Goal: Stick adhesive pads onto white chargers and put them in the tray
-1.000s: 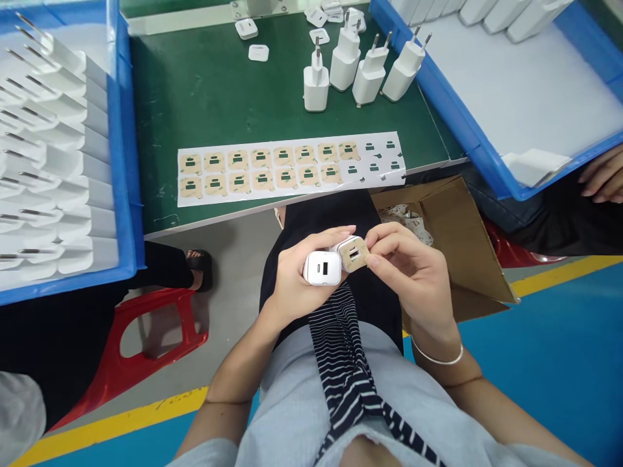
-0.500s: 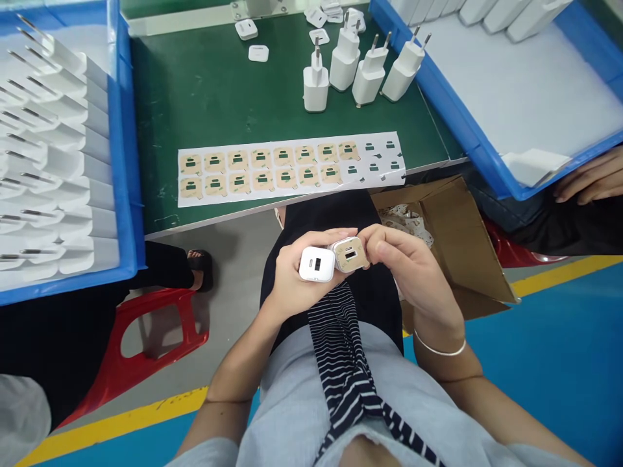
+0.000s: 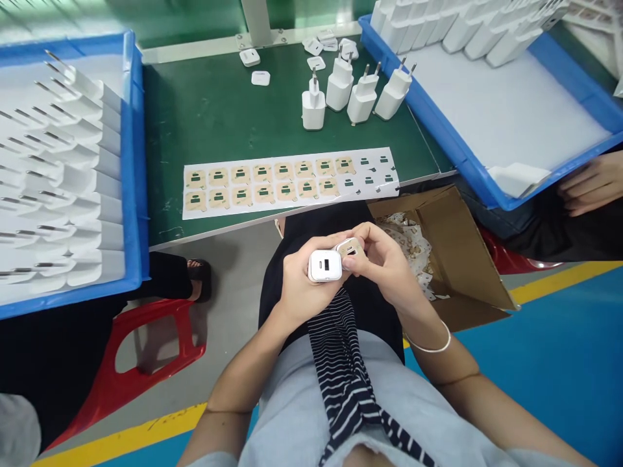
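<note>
Over my lap, my left hand [image 3: 296,285] grips a white charger [image 3: 325,266] with its port face toward me. Beside it a second white charger [image 3: 346,250] carries a tan sticker on its face, and my right hand [image 3: 384,263] pinches it with the fingers pressing on that sticker. The two chargers touch side by side. On the green table lies a sticker sheet [image 3: 289,182] with two rows of tan stickers; its right end is bare backing.
Blue tray [image 3: 134,181] at left holds several rows of white chargers. Blue tray [image 3: 438,136] at right has chargers along its far edge. Several chargers [image 3: 350,97] stand upright on the table. Open cardboard box [image 3: 452,253] with peeled backings beside my right knee. Another person's hand [image 3: 591,185] at right.
My right fingers have closed down over the sticker on the second charger, pressing it. Both hands stay together; the camera tilted up slightly, showing more of the far table.
</note>
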Tool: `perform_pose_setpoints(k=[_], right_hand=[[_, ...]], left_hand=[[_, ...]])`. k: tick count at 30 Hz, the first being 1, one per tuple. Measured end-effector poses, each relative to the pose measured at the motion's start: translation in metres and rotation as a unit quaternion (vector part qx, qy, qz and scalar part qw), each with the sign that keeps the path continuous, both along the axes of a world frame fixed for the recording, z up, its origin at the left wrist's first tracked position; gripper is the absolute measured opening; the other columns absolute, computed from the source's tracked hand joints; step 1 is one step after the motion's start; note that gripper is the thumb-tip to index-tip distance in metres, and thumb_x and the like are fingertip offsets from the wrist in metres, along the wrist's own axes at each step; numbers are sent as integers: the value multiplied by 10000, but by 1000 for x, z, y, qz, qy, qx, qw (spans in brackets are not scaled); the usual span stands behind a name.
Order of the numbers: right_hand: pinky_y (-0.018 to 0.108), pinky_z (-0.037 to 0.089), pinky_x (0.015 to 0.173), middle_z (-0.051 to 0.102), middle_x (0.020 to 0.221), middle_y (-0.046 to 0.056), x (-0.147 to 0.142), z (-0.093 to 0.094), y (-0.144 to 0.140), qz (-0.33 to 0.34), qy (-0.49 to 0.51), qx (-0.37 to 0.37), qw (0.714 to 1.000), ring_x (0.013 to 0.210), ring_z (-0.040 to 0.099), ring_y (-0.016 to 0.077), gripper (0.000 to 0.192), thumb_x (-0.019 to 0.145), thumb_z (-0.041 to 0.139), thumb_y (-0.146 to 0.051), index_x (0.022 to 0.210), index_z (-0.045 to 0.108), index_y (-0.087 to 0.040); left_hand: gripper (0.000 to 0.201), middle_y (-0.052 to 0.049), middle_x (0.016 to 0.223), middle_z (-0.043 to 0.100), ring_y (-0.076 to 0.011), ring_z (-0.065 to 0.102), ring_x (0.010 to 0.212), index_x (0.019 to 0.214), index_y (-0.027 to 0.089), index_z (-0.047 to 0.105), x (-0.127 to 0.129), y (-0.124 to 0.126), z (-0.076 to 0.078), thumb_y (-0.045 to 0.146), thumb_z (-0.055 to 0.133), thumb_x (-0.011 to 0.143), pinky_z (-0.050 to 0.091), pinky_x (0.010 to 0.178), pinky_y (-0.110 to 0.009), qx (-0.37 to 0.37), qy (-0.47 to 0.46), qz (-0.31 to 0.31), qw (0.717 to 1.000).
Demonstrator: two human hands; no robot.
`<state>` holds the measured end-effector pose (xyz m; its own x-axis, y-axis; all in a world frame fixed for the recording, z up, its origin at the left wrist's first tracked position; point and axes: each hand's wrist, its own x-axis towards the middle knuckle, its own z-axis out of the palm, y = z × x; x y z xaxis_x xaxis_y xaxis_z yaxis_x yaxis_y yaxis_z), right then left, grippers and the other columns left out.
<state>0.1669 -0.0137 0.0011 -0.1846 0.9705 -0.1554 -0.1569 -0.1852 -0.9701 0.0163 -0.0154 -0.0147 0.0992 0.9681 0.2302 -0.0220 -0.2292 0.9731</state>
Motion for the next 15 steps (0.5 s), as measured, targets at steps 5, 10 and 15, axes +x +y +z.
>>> perform_pose_setpoints(k=[5,10,15], right_hand=[[243,419,599,521,879,-19,3,-3,14,43,-49,19,998,776,497,126,378,796,826,-352,859,472,-234],[296,473,685,609,907,13,12,17,49,-15,-144,148,978,833,569,160,257,840,784,-415,912,610,-240],[370,492,755,672,979,49,13,19,93,-92,-340,300,886,875,598,199,51,886,661,-191,911,668,-235]], left_hand=[[353,-93,1121,804,-229,783,1014,1039,190,722,-3,-1,-5,254,885,732,646,877,-324,-35,5,44,998],[370,-119,1182,785,-256,761,1101,1062,182,713,-19,2,-11,216,879,732,605,1004,-396,-51,-11,54,997],[371,-127,1233,748,-255,716,1173,1086,191,721,-33,3,-16,199,865,745,557,1072,-455,33,9,45,998]])
